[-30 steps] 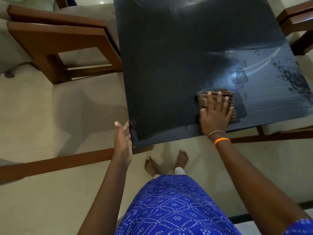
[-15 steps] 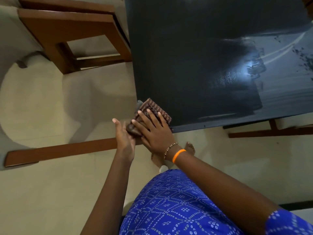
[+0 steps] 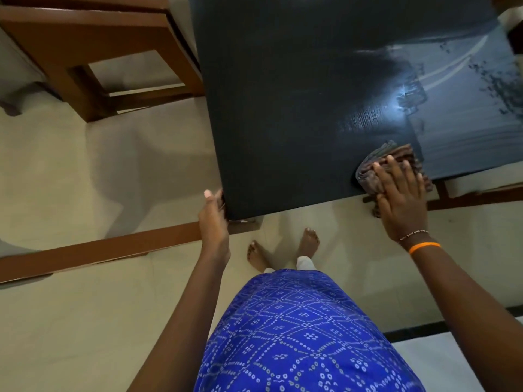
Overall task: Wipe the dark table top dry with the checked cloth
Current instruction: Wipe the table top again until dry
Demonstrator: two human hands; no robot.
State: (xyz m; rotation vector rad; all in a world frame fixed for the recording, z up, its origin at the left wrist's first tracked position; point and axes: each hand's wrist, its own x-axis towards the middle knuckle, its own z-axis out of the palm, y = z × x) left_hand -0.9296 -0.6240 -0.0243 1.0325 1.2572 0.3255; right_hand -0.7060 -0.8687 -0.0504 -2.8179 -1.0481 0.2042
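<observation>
The dark table top fills the upper middle of the head view. Its right part shines with wet streaks and droplets. The bunched brown checked cloth lies at the table's near edge, partly hanging over it. My right hand presses flat on the cloth with straight, spread fingers. My left hand rests against the table's near left corner, thumb up; its fingers are hidden behind the edge.
A wooden armchair frame stands left of the table on the pale tiled floor. A brown wooden rail crosses the floor below the left corner. My bare feet stand just short of the table edge.
My right hand has swept the cloth from the near left corner back to the right along the near edge. My left hand has stayed at the corner.
</observation>
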